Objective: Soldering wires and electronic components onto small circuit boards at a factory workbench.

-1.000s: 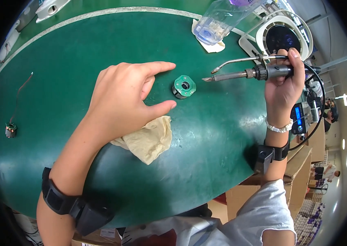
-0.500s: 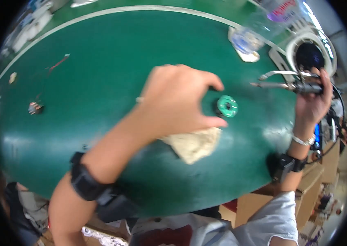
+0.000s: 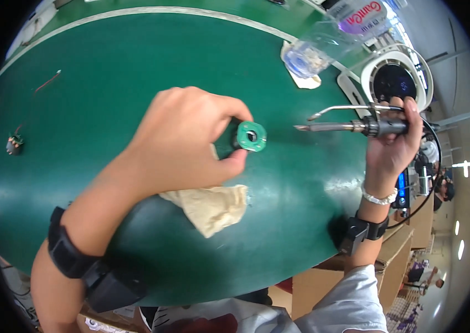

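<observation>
My left hand (image 3: 190,139) pinches a small round green circuit board part (image 3: 261,139) with a hole through its middle. Its thumb and index finger sit at the part's lower and upper edges. The darker body beneath the board is partly hidden by the fingers. To the right, my right hand (image 3: 393,130) is closed around a soldering iron (image 3: 357,126), whose tip points left toward the part without touching it. A thin bent metal tube (image 3: 334,108) runs above the iron's shaft. A crumpled cream cloth (image 3: 212,208) lies below my left hand, partly covered by it.
A clear plastic bottle (image 3: 329,41) lies at the back right, its base near a pale cloth (image 3: 307,82). Beside it stands a white round device with a dark face (image 3: 393,83). A small component (image 3: 14,144) and a red wire (image 3: 46,81) are at far left. Cardboard boxes (image 3: 323,288) stand below the table's edge.
My left thumb and index finger, apart from the green part before, have closed on it. The view has shifted, so most things appear further left. My right hand still holds the soldering iron.
</observation>
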`<state>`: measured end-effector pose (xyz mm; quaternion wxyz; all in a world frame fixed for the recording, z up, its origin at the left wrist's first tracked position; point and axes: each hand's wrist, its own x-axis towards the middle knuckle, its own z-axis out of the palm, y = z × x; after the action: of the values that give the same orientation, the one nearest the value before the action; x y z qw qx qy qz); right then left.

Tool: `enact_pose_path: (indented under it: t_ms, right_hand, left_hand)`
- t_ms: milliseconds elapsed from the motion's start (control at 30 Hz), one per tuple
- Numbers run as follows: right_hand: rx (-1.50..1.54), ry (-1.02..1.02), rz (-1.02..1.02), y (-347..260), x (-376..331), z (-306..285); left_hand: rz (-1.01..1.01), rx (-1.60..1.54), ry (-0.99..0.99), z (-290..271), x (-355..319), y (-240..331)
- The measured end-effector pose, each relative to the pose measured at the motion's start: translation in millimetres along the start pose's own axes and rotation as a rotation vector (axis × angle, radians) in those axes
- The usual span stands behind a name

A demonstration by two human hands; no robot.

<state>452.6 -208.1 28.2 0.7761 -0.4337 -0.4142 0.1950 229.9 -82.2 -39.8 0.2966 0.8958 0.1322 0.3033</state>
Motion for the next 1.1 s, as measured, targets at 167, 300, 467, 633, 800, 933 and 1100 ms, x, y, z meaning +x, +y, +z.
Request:
enact_pose_path:
  t_ms: [167, 300, 467, 633, 800, 933, 1100]
  right_hand:
    - [-0.05, 0.008, -0.002, 6, -4, 4]
    - [-0.102, -0.044, 0.019, 11, -4, 5]
    - [-0.103, -0.108, 0.078, 17, -3, 3]
    - [-0.111, -0.036, -0.008, 23, -4, 5]
    - [-0.114, -0.031, 0.064, 20, -7, 10]
    - [-0.105, -0.036, 0.064, 21, -6, 8]
    - [-0.105, -0.042, 0.053, 22, -6, 8]
  left_hand:
    - [-0.112, -0.081, 0.035, -2, -2, 8]
    - [-0.061, -0.002, -0.054, -1, 1, 2]
    - [-0.034, 0.0, -0.038, 0, 0, 2]
    - [0.014, 0.031, -0.023, 3, -2, -1]
    - [-0.001, 0.027, -0.032, 2, -2, -1]
    - [0.022, 0.02, -0.021, 2, -2, -1]
    - [0.045, 0.012, -0.009, 3, -2, -4]
